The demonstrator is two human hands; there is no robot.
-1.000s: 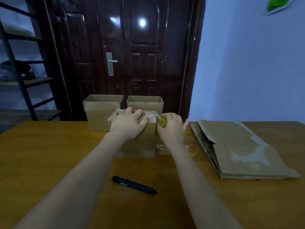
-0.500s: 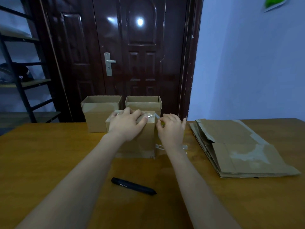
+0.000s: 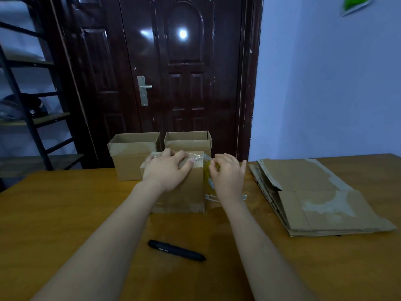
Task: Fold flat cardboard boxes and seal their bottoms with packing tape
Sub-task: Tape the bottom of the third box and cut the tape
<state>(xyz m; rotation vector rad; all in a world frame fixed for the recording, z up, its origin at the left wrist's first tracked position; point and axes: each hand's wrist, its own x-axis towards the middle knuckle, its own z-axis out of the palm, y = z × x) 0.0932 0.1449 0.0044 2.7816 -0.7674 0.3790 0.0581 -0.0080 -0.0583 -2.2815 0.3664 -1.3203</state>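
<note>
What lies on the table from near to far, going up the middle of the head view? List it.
Black pen → box being taped, left hand flat on top → two open boxes at the back, in front of the door.

text: none legible | black pen (image 3: 176, 250): small white print, too blurred to read

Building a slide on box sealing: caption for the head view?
Left hand presses clear tape onto a cardboard box; right hand works its side.
</note>
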